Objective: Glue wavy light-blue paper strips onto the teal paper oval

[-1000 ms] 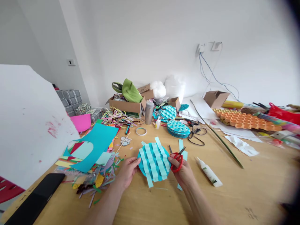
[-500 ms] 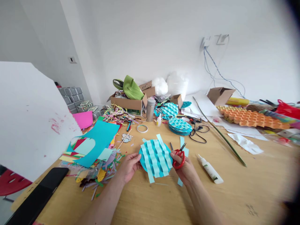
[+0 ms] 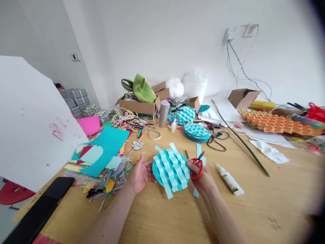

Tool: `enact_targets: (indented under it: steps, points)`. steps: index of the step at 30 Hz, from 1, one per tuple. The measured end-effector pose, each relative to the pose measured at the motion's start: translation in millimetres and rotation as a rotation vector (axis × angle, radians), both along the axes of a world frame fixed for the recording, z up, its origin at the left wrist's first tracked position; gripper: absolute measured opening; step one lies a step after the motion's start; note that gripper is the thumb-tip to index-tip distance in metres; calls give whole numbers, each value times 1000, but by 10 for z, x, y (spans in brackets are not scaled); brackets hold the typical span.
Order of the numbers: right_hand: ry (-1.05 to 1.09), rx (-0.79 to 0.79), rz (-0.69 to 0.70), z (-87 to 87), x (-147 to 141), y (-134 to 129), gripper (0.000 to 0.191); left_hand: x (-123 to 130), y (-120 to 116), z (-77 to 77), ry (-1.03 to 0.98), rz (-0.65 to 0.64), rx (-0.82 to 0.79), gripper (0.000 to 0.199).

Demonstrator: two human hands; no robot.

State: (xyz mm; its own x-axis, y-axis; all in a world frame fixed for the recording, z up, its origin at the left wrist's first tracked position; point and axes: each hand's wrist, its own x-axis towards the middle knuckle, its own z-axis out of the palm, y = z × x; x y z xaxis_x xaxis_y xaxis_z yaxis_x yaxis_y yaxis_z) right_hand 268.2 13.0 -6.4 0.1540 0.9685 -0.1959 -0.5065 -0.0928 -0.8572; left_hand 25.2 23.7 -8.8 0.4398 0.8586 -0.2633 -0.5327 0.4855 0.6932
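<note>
turquoise paper forms the disc (image 3: 171, 171) at the centre, between your two hands, above the near part of the table (image 3: 182, 220); whether its underside meets the wood cannot be told. pale strips (image 3: 168, 192) cross its face in raised arches, some running past the rim at top and bottom. your left hand (image 3: 142, 174) is spread, palm up, thumb lifted and apart from the paper; its fingers reach the left edge, their tips partly hidden. your right hand (image 3: 203, 178) is closed, thumb pressed on the right edge of the disc, and it carries the red-handled scissors (image 3: 197, 166) as well, blades pointing away from you and parted. loose strips (image 3: 199, 149) lie on the table around that hand, partly covered by it. to its right, a glue bottle (image 3: 230, 179) lies on its side. beyond the disc, note a tape roll (image 3: 155, 138) and, farther right, a stack (image 3: 196, 132) of similar discs; a flask (image 3: 164, 115) stands behind. to your left, a blue sheet (image 3: 111, 145) with a round cut-out rests over paper scraps (image 3: 109, 185), near the phone (image 3: 40, 213). at far right, a green stick (image 3: 262, 167) slants past a crumpled tissue (image 3: 269, 151).
</note>
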Motion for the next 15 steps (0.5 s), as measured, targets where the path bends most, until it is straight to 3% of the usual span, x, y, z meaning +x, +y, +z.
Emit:
enact_targets:
  steps: [9,15]
  points:
    - [-98,-43,185,140,-80,-82,37,1,-57,4,-10,-146,-51,53]
    - [-148,-37,278,172,-135,-119,37,0,-47,-29,1,-183,-50,57]
